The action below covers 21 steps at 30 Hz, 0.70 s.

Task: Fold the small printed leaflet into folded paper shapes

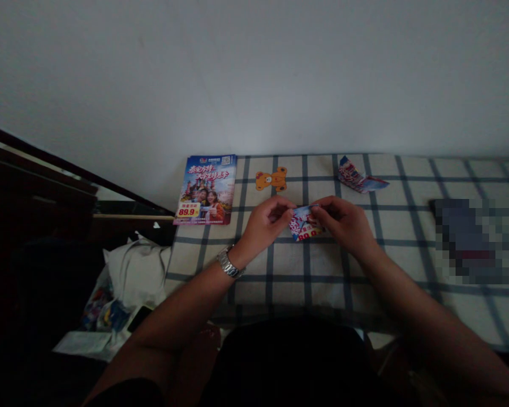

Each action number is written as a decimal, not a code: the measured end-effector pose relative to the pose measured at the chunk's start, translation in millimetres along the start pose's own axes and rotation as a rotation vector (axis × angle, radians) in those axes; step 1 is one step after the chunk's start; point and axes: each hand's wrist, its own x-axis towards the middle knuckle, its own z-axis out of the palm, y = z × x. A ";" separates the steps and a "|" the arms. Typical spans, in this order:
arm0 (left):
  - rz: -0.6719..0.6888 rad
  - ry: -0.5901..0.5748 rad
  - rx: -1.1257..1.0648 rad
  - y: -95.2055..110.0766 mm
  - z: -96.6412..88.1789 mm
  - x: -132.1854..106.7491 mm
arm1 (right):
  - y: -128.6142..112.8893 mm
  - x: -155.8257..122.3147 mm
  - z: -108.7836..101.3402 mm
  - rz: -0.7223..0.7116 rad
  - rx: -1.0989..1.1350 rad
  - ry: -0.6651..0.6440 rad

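A small folded piece of printed paper [304, 224], red, blue and white, is held between both of my hands just above the checked tablecloth [390, 226]. My left hand [266, 221] pinches its left edge with curled fingers; a metal watch sits on that wrist. My right hand [341, 219] pinches its right edge, fingers closed on the paper. The two hands nearly touch over the middle of the table.
A colourful flyer [206, 189] with "89.9" lies at the table's far left corner. A bear-shaped cutout [271, 179] and another folded paper piece [358, 177] lie behind my hands. A blurred dark object [470, 240] sits right. White bags [131, 271] lie on the floor left.
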 end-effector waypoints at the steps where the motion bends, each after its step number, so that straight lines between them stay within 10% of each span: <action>1: 0.005 -0.026 0.019 0.3 0.2 -0.2 | 0.1 0.4 -1.1 -0.014 -0.029 -0.027; 8: -0.013 -0.170 0.063 2.6 0.6 0.7 | -1.5 -0.1 -0.3 -0.039 -0.069 -0.128; 21: -0.022 -0.037 0.013 3.9 1.0 1.1 | 3.1 0.9 2.4 0.025 0.166 -0.049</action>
